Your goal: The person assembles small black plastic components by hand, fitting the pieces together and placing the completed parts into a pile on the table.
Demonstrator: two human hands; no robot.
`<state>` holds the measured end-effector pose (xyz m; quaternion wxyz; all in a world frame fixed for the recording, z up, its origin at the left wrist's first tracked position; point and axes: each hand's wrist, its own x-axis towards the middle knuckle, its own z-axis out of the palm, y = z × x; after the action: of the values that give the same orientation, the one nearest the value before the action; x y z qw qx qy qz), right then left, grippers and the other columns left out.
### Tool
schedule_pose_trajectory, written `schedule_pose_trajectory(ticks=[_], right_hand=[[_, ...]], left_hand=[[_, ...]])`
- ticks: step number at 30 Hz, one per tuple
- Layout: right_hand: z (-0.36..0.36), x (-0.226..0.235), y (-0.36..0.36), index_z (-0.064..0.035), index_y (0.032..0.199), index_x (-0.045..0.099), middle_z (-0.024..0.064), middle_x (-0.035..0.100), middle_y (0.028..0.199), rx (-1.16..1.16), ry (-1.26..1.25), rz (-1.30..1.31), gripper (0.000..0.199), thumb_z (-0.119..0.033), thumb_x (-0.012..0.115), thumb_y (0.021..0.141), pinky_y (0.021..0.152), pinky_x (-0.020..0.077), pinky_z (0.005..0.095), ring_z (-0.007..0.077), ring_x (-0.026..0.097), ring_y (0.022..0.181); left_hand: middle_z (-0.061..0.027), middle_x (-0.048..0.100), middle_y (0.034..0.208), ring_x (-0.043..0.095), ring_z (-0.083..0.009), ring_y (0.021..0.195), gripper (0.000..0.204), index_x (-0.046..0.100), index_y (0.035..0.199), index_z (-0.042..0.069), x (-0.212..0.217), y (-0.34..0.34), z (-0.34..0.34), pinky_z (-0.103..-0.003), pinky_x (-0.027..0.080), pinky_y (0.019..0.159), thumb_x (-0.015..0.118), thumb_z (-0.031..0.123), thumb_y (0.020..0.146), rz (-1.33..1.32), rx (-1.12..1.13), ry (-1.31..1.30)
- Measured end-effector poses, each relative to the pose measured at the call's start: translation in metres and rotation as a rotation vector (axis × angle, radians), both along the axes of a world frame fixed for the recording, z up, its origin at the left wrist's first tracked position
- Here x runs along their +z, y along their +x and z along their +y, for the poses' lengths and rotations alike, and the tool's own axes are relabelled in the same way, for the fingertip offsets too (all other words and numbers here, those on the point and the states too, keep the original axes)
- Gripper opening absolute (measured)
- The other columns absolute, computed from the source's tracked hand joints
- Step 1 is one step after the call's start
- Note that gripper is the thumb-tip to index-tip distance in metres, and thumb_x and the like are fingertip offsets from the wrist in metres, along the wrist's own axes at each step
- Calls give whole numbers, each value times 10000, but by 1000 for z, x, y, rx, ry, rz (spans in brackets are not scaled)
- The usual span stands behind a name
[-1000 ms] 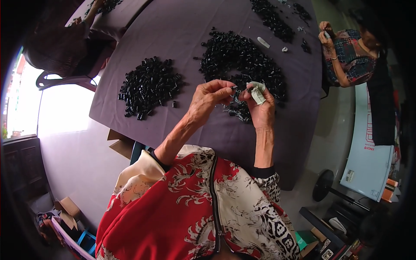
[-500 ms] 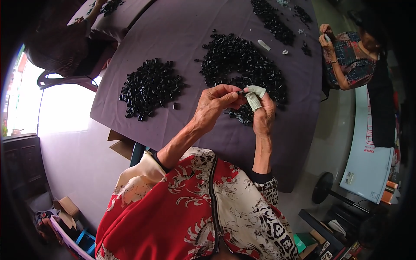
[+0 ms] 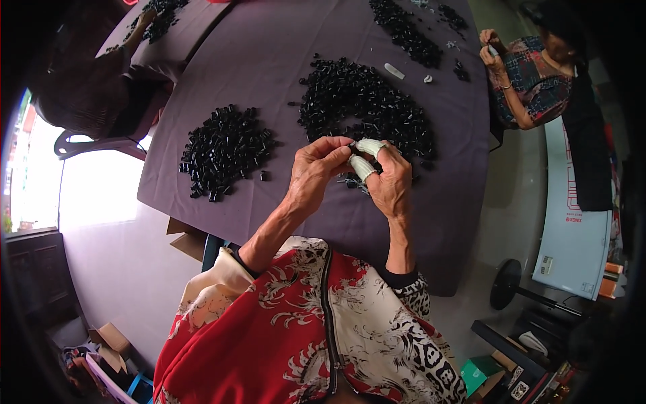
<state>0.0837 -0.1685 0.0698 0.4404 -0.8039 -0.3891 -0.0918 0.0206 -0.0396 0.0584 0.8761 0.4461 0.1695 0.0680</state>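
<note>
Above the table, my left hand (image 3: pixel 312 172) pinches a small black piece (image 3: pixel 352 146) between thumb and forefinger. My right hand (image 3: pixel 391 180) closes on the same piece from the other side; pale ribbed finger covers (image 3: pixel 363 167) sit on its thumb and forefinger. The fingertips hide most of the piece, so its exact kind is unclear. Just beyond both hands spreads a large heap of short, shiny black cylindrical pieces (image 3: pixel 367 101). A smaller heap of similar pieces (image 3: pixel 225 151) lies to the left, with one loose piece (image 3: pixel 263 176) beside it.
A grey-purple cloth covers the table (image 3: pixel 282 74). Toward the far right lie a whitish strip (image 3: pixel 394 71), a small white bit (image 3: pixel 428 79) and another black heap (image 3: pixel 407 34). A person (image 3: pixel 531 81) works at the right side. Another person's arm (image 3: pixel 131 44) reaches over black pieces at far left.
The view has shifted slightly. Both hands stay together over the near edge of the large heap, and my right thumb and forefinger have closed in more tightly around the black piece.
</note>
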Motion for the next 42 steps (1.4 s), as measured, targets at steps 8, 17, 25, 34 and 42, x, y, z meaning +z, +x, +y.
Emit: schedule_pose_trajectory(ticks=[8,17,25,34,42], right_hand=[[3,-4,3,-11,892,561,96,567,802,28,120,262,223,-17,651,688,638,465,343,265,566,740],[1,-7,3,3,906,567,117,588,827,92,125,155,216,9,621,696,657,473,335,277,589,743],[2,-12,2,8,880,574,125,576,838,52,45,66,173,-12,600,710,668,465,330,282,581,744],[-5,-13,4,-15,999,581,52,608,937,60,630,787,232,46,550,777,760,452,213,94,562,845],[-3,-9,5,-5,991,590,55,618,934,92,627,769,230,42,534,773,759,454,220,98,575,833]], left_hand=[[-78,620,931,600,-144,837,146,592,987,-4,-7,1,0,-274,501,758,543,61,866,-14,-1,-48],[-49,616,882,589,-114,780,145,597,972,-17,-8,2,-1,-230,493,729,574,52,846,-21,41,-74],[-46,610,875,588,-110,784,141,601,957,-18,-10,1,-3,-242,509,732,589,56,838,-20,76,17],[-42,618,840,585,-114,752,141,605,959,1,-9,1,-3,-259,501,716,580,85,849,-55,17,-9],[-37,615,804,561,-92,720,145,615,948,-7,-3,1,-6,-236,469,689,586,94,847,-47,-16,115]])
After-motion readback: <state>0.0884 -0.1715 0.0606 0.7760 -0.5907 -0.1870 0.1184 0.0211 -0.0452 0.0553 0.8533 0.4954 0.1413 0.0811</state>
